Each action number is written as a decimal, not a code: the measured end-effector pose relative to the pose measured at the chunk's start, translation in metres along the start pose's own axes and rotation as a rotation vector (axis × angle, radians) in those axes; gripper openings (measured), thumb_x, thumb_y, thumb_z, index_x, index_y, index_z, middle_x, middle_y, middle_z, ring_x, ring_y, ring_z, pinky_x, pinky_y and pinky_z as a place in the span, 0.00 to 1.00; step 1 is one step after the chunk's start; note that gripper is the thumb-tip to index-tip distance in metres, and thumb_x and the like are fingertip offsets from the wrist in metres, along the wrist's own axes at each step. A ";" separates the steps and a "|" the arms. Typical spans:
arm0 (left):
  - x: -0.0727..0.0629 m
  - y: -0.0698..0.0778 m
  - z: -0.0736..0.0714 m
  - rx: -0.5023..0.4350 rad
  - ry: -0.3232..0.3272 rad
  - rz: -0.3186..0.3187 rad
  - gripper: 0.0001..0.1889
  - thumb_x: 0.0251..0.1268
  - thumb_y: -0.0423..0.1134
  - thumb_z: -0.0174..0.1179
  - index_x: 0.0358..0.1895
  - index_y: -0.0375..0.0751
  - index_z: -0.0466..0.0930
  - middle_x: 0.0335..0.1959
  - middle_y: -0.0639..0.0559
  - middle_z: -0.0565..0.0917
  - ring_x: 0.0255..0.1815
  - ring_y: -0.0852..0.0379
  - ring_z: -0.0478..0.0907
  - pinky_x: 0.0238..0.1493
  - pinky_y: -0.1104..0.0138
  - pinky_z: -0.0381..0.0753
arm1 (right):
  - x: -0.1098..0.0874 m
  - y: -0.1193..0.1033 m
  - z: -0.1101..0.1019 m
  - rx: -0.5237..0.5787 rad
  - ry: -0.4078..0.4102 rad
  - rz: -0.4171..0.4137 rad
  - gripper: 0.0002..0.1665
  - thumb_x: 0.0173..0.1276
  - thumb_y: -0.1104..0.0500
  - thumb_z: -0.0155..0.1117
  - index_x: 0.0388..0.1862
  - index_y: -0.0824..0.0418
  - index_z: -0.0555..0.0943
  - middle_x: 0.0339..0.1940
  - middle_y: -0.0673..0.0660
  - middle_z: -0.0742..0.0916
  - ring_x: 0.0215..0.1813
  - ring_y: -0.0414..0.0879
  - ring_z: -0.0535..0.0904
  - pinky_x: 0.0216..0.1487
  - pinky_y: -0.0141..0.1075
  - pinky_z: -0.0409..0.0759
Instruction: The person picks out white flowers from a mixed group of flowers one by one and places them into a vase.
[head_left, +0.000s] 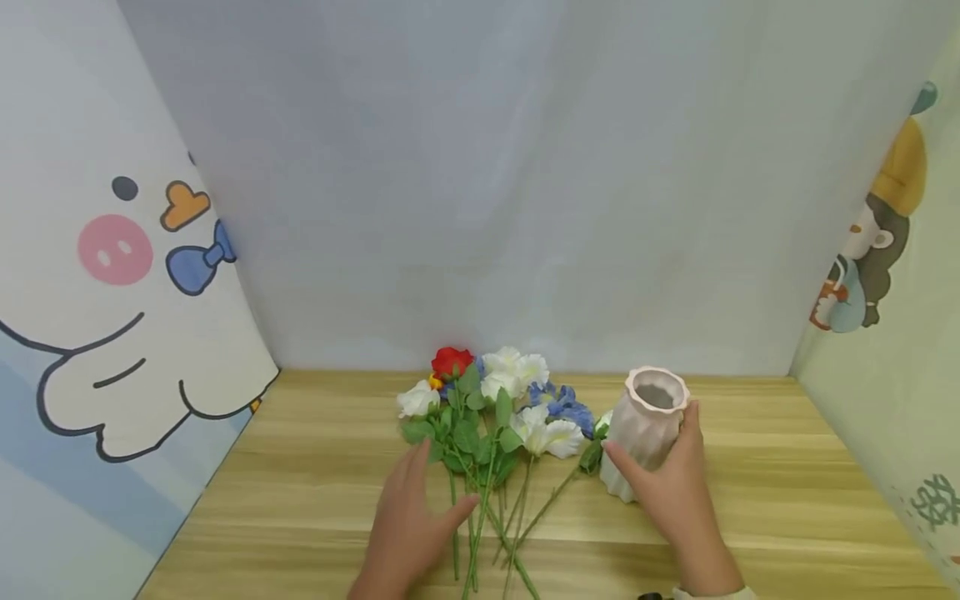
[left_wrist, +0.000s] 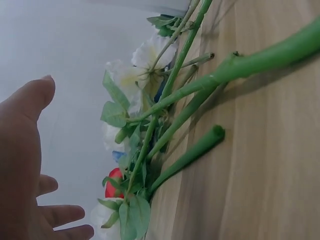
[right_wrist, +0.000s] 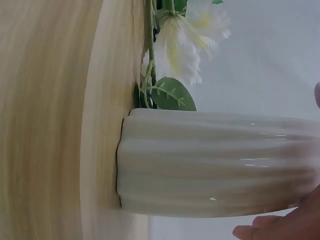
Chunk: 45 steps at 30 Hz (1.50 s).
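A pale, fluted vase [head_left: 641, 433] with a wavy rim stands upright on the table, its mouth bare of flowers. My right hand [head_left: 678, 483] holds it from the near right, thumb on the front and fingers round the far right side. In the right wrist view the vase [right_wrist: 215, 162] rests its base on the wood. My left hand [head_left: 408, 521] hovers beside the stems of a loose bunch of artificial flowers [head_left: 465, 433], fingers spread and thumb apart. The left wrist view shows that hand [left_wrist: 25, 165] holding nothing, with green stems [left_wrist: 195, 90] next to it.
The bunch mixes a red flower [head_left: 452, 362], white flowers [head_left: 532, 429] and blue flowers [head_left: 562, 408], their heads toward the back wall. The wooden table [head_left: 300, 483] runs up to a grey backdrop [head_left: 487, 183], with printed cloth panels at both sides.
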<state>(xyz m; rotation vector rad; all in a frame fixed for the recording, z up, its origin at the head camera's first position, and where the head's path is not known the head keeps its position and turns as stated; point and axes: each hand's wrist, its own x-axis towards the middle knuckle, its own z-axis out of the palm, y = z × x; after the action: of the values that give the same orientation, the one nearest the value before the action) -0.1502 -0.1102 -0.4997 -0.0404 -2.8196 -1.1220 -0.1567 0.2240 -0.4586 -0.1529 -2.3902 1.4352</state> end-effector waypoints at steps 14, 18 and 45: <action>0.017 0.021 0.027 -0.002 -0.071 0.056 0.31 0.65 0.49 0.71 0.66 0.35 0.76 0.47 0.48 0.81 0.48 0.50 0.79 0.49 0.50 0.81 | 0.001 0.005 0.002 0.045 -0.007 0.023 0.63 0.69 0.52 0.74 0.85 0.60 0.39 0.75 0.74 0.63 0.73 0.73 0.63 0.68 0.71 0.62; 0.020 0.026 0.030 0.015 -0.109 0.083 0.26 0.65 0.41 0.72 0.63 0.34 0.78 0.42 0.52 0.80 0.40 0.56 0.78 0.40 0.57 0.81 | -0.001 0.007 0.001 0.050 -0.006 0.023 0.62 0.69 0.53 0.74 0.84 0.61 0.40 0.74 0.75 0.65 0.72 0.73 0.65 0.68 0.72 0.63; 0.043 0.050 0.039 0.123 -0.181 0.003 0.16 0.66 0.40 0.71 0.51 0.33 0.84 0.44 0.42 0.87 0.44 0.43 0.85 0.43 0.50 0.85 | 0.001 0.011 0.007 0.064 -0.022 -0.063 0.65 0.71 0.55 0.72 0.85 0.56 0.33 0.76 0.74 0.61 0.73 0.73 0.62 0.67 0.73 0.61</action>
<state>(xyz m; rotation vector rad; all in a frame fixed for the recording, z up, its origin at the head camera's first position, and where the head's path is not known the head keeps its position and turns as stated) -0.1932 -0.0479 -0.4893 -0.1431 -3.0411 -0.9879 -0.1615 0.2238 -0.4713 -0.0452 -2.3412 1.4894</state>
